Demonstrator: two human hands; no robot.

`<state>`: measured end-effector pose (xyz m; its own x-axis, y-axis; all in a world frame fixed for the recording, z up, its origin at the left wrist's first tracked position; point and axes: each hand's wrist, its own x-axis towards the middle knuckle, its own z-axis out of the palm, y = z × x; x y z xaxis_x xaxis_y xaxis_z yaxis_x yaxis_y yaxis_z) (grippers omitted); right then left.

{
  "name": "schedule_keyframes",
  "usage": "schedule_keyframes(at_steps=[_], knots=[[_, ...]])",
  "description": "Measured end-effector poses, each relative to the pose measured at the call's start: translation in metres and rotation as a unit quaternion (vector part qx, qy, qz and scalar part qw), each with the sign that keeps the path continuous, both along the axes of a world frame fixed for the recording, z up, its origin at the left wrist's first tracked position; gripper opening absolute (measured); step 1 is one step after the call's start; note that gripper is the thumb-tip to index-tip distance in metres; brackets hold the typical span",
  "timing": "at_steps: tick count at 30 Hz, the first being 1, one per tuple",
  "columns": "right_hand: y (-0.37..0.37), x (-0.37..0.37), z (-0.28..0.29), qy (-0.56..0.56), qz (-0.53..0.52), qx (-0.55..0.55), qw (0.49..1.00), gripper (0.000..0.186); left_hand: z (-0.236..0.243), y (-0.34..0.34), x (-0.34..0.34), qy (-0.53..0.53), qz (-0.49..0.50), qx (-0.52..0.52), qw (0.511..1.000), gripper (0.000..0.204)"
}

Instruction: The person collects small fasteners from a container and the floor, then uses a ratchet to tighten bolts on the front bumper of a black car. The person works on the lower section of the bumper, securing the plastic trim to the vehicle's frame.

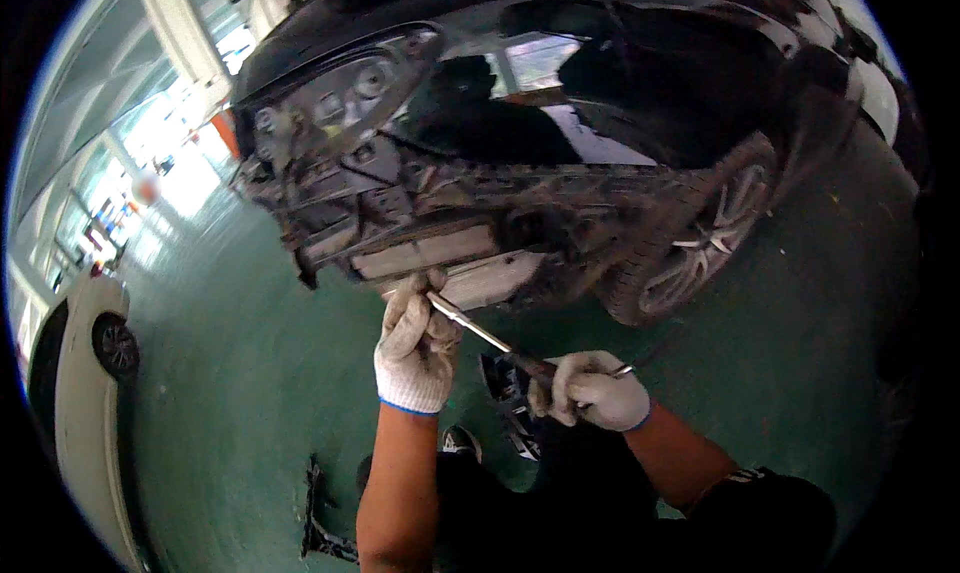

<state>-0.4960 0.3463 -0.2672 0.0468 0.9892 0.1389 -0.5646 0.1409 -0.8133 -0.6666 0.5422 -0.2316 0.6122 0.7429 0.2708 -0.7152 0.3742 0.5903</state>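
Note:
My left hand [414, 343], in a white knit work glove, is raised in front of the car's stripped front end with its fingers curled together. Anything between those fingertips is too small to make out. In a matching glove, my right hand [598, 390] is closed around the dark handle of a socket driver [478, 333]. Its silver shaft slants up and left, and the wider tip meets the left fingers. A short metal end pokes out on the far side of the right hand. Behind the hands is the dark car [420, 188], its bumper off and inner parts exposed.
The car's front wheel [705, 243] stands to the right. A black plastic part [512, 403] lies on the green floor by my shoe [461, 440], and another black piece [318, 518] lies at lower left. A white car [85, 373] is parked on the left.

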Motion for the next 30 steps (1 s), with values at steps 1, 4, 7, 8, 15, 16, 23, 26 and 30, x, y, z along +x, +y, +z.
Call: schedule_keyframes(at_steps=[1, 4, 7, 8, 15, 16, 23, 26, 30], knots=[[-0.002, 0.001, -0.008, 0.053, 0.037, 0.032, 0.997, 0.019, 0.001, -0.005, 0.010, -0.001, 0.008, -0.009, 1.000, 0.035], [-0.017, -0.005, 0.000, 0.209, 0.013, 0.011, 0.978, 0.020, 0.008, -0.012, 0.041, 0.000, -0.030, -0.019, 0.999, 0.032], [-0.028, -0.004, 0.000, 0.100, -0.093, 0.011, 0.991, 0.018, 0.010, -0.015, 0.077, 0.036, -0.065, -0.055, 0.996, 0.030], [-0.031, -0.004, 0.008, 0.049, -0.139, -0.011, 0.989, 0.019, 0.016, -0.017, 0.091, 0.061, -0.065, -0.074, 0.993, 0.031], [-0.030, 0.013, 0.032, -0.108, -0.290, -0.043, 0.950, 0.031, 0.023, -0.031, 0.161, 0.153, -0.123, -0.041, 0.980, 0.029], [-0.028, 0.016, 0.036, -0.109, -0.294, -0.054, 0.948, 0.032, 0.021, -0.031, 0.165, 0.169, -0.125, -0.042, 0.977, 0.028], [-0.012, 0.034, 0.047, -0.122, -0.316, -0.073, 0.938, 0.031, 0.016, -0.024, 0.184, 0.155, -0.129, -0.059, 0.978, 0.024], [-0.011, 0.030, 0.058, -0.131, -0.319, -0.100, 0.933, 0.030, 0.019, -0.025, 0.183, 0.160, -0.129, -0.079, 0.975, 0.025], [-0.011, 0.029, 0.068, -0.128, -0.333, -0.117, 0.927, 0.029, 0.014, -0.018, 0.185, 0.149, -0.157, -0.054, 0.975, 0.026]])
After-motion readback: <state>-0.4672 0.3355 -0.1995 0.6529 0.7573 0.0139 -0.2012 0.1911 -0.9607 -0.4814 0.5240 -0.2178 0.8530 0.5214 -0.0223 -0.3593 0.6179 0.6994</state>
